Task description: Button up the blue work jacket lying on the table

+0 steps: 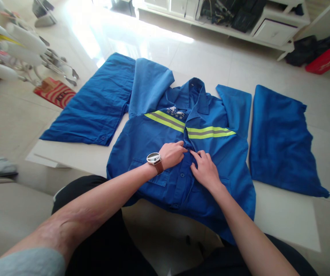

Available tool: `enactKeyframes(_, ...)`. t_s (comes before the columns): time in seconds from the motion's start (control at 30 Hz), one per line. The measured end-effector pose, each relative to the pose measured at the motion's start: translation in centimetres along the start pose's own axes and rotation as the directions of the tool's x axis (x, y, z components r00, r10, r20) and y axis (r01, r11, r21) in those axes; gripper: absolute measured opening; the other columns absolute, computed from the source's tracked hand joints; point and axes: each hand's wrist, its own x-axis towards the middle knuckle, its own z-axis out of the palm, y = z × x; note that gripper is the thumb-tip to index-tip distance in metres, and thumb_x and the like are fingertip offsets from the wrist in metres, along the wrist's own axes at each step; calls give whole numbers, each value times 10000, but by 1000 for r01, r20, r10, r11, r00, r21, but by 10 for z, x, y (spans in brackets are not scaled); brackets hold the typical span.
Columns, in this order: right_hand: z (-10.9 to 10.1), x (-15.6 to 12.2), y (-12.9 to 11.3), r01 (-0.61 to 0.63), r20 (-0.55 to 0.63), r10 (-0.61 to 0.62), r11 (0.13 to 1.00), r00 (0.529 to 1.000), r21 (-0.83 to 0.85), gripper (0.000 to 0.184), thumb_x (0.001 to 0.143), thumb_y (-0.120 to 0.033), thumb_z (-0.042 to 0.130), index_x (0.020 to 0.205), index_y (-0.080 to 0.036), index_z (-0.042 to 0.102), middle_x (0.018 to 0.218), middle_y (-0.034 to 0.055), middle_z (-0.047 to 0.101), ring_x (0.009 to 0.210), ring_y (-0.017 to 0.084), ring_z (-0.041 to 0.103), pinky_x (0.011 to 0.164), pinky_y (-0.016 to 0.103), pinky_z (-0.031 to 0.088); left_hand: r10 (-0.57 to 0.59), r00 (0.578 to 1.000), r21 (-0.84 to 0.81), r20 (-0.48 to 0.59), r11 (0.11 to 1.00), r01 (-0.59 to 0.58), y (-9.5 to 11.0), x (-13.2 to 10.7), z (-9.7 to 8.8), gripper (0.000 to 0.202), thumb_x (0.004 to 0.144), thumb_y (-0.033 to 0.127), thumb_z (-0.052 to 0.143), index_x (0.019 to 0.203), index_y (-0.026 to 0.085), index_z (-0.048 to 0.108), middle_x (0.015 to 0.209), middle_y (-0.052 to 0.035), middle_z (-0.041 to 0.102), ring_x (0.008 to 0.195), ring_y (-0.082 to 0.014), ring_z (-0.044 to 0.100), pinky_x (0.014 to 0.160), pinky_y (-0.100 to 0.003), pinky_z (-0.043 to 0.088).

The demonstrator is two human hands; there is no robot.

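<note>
A blue work shirt [153, 153] with yellow and grey reflective stripes [167, 120] lies face up on a low white board [75, 155], collar away from me. My left hand [173, 153], with a brown-strapped watch [155, 160] on its wrist, pinches the shirt's front placket at mid-chest. My right hand [205, 168] pinches the same placket right beside it, fingertips almost touching the left hand. Both hands are closed on the fabric around a button.
A folded blue garment [96, 103] lies left of the shirt and another blue garment [280, 138] lies to its right. A red patterned item [55, 92] and a metal rack [23, 46] stand at the left. White cabinets [271, 27] and a red basket [326, 61] are at the back.
</note>
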Motion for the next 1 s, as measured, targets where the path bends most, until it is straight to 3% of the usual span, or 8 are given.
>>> enactKeyframes(0.67, 2, 1, 4, 34, -43, -32, 998, 999, 46, 441, 989, -246, 499, 1412, -258, 624, 1230, 87, 595, 1081, 255, 552, 909, 356, 532, 59, 998, 55, 20, 997, -60, -1, -1, 2, 360, 975, 221, 434, 1125, 264, 759, 1059, -64, 651, 842, -199, 696, 610, -328, 406)
enactKeyframes(0.83, 1, 0, 0, 47, -23, -48, 998, 999, -41, 479, 995, -231, 478, 1455, -289, 597, 1263, 88, 590, 1070, 269, 538, 898, 374, 527, 62, 998, 55, 23, 997, -63, 0, -2, 2, 368, 984, 217, 415, 1137, 252, 748, 1062, -68, 647, 846, -202, 692, 600, -325, 395)
enactKeyframes(1.0, 0, -1, -4, 43, -4, -43, 999, 999, -21, 494, 991, -225, 468, 1474, -243, 571, 1310, 105, 589, 1129, 266, 540, 932, 365, 525, 49, 998, 49, 27, 998, -51, 0, -2, 2, 382, 975, 211, 422, 1163, 271, 748, 1084, -65, 644, 848, -201, 691, 607, -328, 405)
